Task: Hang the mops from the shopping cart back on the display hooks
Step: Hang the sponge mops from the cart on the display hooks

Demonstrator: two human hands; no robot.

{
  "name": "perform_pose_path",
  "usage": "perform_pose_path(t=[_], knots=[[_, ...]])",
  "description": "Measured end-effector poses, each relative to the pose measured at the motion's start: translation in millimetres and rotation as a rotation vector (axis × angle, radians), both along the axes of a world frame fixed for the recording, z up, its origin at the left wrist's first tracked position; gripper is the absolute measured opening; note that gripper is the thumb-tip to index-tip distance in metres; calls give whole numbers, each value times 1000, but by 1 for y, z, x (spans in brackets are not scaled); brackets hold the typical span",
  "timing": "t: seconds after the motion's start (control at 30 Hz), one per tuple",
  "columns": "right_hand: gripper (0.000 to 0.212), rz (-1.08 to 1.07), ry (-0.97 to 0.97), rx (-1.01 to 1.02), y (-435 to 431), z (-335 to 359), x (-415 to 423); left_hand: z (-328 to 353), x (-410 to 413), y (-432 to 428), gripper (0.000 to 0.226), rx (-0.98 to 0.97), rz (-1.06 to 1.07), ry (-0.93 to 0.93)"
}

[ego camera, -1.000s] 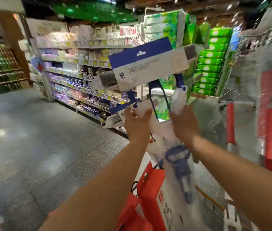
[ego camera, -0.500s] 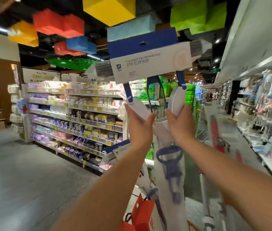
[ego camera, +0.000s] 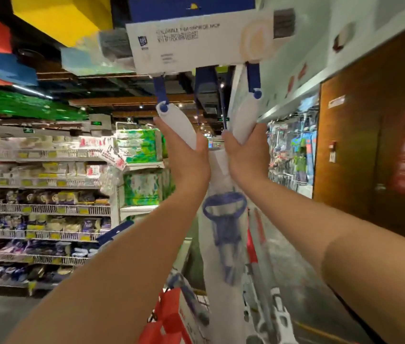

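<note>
Two bare arms hold a packaged sponge mop [ego camera: 196,45] high overhead, with its boxed head at the top of the view. The left hand [ego camera: 184,160] and right hand [ego camera: 246,157] each have fingers clamped round a white arm of the mop's frame. Stocked supermarket shelves [ego camera: 40,207] stand on the left.

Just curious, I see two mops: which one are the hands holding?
The blue-and-white sponge mop, gripped by left hand and right hand; the red-handled mop stands untouched.
</note>
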State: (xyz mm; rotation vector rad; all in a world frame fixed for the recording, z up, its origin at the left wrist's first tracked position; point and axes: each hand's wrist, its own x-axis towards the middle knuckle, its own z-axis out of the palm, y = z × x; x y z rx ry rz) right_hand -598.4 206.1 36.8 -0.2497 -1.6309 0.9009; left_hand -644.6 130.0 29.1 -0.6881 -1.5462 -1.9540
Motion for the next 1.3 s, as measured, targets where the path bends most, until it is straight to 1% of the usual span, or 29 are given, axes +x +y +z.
perform_pose_path(t=[0.3, 0.47, 0.53, 0.57, 0.63, 0.7, 0.77, 0.9, 0.93, 0.97, 1.0, 1.03, 1.07, 1.1, 1.17, 1.3], knots=[[42, -127, 114, -75, -1, 44, 122, 50, 111, 6, 85, -65, -42, 210], [48, -179, 150, -104, -3, 63, 205, 74, 183, 11, 85, -82, -88, 304], [47, -189, 163, -109, -3, 68, 240, 81, 214, 13, 86, -78, -95, 340], [43, -193, 164, -107, -3, 69, 259, 84, 229, 14, 87, -73, -113, 351], [31, -223, 136, -90, -1, 69, 296, 84, 260, 19, 89, -67, -156, 350], [24, -272, 88, -84, 3, 65, 334, 79, 293, 24, 92, -60, -220, 342], [22, -338, 71, -70, 8, 60, 369, 73, 327, 31, 94, -31, -324, 343], [21, -503, 110, -70, 18, 55, 438, 68, 399, 45, 97, -40, -537, 293], [20, -539, 123, -82, 21, 54, 456, 68, 416, 50, 94, -45, -567, 286], [27, -584, 135, -92, 22, 54, 473, 68, 433, 54, 85, -50, -588, 275], [39, -630, 144, -96, 23, 55, 491, 68, 450, 58, 71, -56, -612, 253], [45, -674, 150, -92, 25, 55, 508, 68, 467, 61, 59, -61, -641, 230], [46, -712, 153, -80, 27, 56, 527, 68, 484, 65, 52, -67, -664, 224], [46, -747, 150, -64, 28, 57, 545, 69, 500, 70, 52, -71, -676, 232], [45, -839, 138, -38, 31, 58, 582, 69, 532, 82, 62, -58, -720, 255], [41, -1030, 127, -26, 33, 58, 649, 65, 596, 108, 83, -19, -919, 238]])
